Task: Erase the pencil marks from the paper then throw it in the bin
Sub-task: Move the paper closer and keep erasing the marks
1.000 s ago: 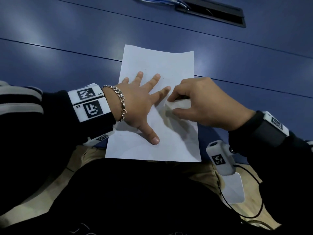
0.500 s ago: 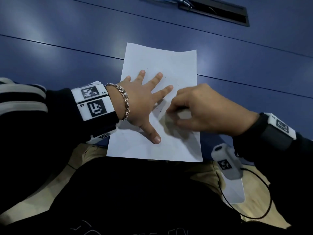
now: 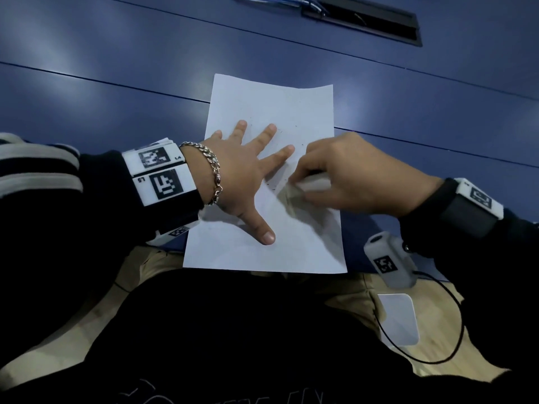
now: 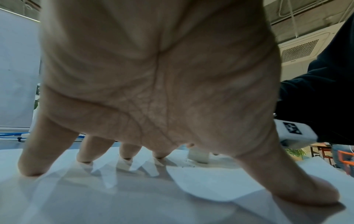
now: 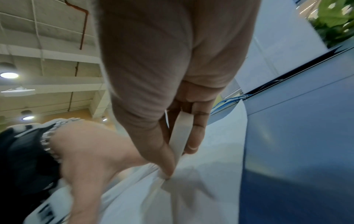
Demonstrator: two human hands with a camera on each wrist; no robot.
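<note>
A white sheet of paper [image 3: 280,112] lies on the blue table, its near edge at the table's front. My left hand [image 3: 248,173] lies on it with fingers spread flat, pressing it down; the fingertips [image 4: 28,166] touch the sheet [image 4: 210,181]. My right hand [image 3: 344,176] pinches a white eraser [image 3: 309,185] between thumb and fingers and holds its end on the paper just right of my left index finger. The right wrist view shows the eraser [image 5: 181,131] gripped edge-on above the paper [image 5: 210,151]. Dark crumbs [image 3: 272,186] lie beside it. No bin is in view.
The blue table [image 3: 116,97] stretches away on all sides of the sheet. A black cable slot [image 3: 364,21] with blue wires sits at the far edge. A white flat object [image 3: 399,319] lies on my lap, below the right wrist camera [image 3: 388,263].
My right hand rubs the eraser back and forth over the middle of the sheet, shifting slightly each frame. My left hand stays pressed flat on the paper.
</note>
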